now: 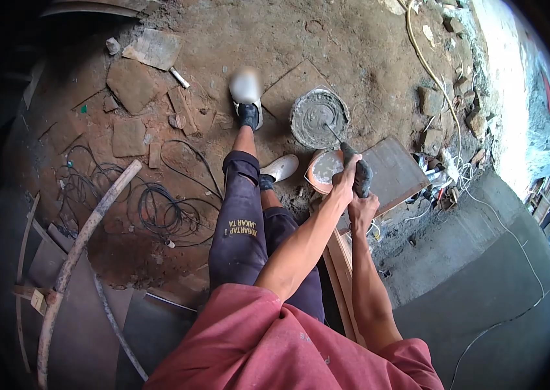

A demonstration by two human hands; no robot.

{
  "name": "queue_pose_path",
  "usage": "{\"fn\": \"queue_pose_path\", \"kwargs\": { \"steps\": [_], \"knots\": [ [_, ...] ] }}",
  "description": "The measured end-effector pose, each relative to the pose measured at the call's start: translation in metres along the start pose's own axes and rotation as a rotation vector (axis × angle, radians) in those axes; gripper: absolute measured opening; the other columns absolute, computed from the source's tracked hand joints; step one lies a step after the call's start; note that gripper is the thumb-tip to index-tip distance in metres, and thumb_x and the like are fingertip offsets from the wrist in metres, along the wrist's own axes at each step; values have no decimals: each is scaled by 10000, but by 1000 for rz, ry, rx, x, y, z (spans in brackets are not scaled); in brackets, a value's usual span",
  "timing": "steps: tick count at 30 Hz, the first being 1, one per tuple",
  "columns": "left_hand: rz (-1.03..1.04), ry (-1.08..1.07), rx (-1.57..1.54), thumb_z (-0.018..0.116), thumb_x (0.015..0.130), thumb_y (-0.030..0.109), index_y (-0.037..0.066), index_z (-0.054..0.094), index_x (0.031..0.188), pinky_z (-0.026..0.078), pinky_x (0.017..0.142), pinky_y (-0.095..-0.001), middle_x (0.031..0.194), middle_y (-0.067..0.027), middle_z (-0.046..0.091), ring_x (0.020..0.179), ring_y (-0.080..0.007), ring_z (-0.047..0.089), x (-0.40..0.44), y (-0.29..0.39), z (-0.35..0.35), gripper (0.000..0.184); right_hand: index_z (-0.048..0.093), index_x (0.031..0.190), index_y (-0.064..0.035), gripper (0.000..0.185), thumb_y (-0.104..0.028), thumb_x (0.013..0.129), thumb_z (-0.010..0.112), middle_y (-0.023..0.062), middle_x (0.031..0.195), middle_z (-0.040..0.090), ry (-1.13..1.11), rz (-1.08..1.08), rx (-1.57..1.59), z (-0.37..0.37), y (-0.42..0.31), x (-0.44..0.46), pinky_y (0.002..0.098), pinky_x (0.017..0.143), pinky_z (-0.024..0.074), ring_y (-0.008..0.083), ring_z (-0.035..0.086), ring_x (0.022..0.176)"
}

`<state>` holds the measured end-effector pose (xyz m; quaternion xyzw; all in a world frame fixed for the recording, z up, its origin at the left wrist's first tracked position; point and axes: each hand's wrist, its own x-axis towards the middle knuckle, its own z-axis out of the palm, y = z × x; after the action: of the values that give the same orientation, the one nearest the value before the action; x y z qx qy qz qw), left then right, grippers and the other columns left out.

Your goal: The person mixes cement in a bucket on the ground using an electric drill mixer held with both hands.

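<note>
A bucket of wet grey mortar (319,118) stands on the dirt floor, with the metal shaft of a dark power drill (363,177) dipping into it. My left hand (345,182) is wrapped round the drill's body near its front. Close behind it, my right hand (362,207) is closed round the drill's rear part. The drill is tilted, its shaft pointing up and left into the mortar. Just below the bucket sits an orange-rimmed container (322,170) with greyish, watery contents, partly behind my left hand.
A flat board (392,172) lies right of the drill. Black cable (158,208) coils on the ground at left, near a long curved pole (86,227). My shoes (280,168) are beside the containers. Stones (430,101) and a pale hose (421,55) lie at right.
</note>
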<state>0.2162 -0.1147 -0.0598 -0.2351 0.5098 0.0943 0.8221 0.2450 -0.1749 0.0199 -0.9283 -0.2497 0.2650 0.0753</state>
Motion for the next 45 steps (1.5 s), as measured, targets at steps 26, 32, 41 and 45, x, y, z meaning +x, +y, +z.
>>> {"fn": "queue_pose_path", "kwargs": {
  "steps": [26, 32, 41, 45],
  "knots": [
    [14, 84, 59, 780, 715, 460, 112, 608, 856, 475, 537, -294, 747, -2, 612, 575, -129, 561, -44, 28, 13, 414, 627, 837, 98, 404, -291, 786, 721, 289, 691, 617, 50, -42, -18, 8, -8, 0, 414, 653, 504, 206, 679, 656],
    [-18, 70, 55, 765, 717, 485, 148, 623, 885, 480, 590, -301, 804, 11, 619, 627, -138, 576, -12, 10, 6, 402, 631, 844, 99, 396, -285, 790, 712, 299, 704, 617, 60, -45, 16, 2, -1, 0, 426, 657, 505, 322, 699, 661],
    [-43, 74, 33, 805, 665, 483, -13, 589, 1118, 520, 726, -347, 1002, -83, 633, 827, -199, 624, 13, -20, -3, 706, 636, 830, 98, 396, -287, 781, 715, 288, 683, 623, 33, 3, -84, -10, 11, -4, 430, 641, 501, 343, 692, 649],
    [-51, 2, -42, 804, 671, 466, 18, 591, 1087, 516, 712, -336, 961, -60, 635, 799, -177, 622, 14, -31, -11, 647, 648, 830, 100, 392, -281, 772, 720, 259, 668, 643, 4, 24, -36, -12, 14, -13, 422, 645, 507, 257, 677, 628]
  ]
}}
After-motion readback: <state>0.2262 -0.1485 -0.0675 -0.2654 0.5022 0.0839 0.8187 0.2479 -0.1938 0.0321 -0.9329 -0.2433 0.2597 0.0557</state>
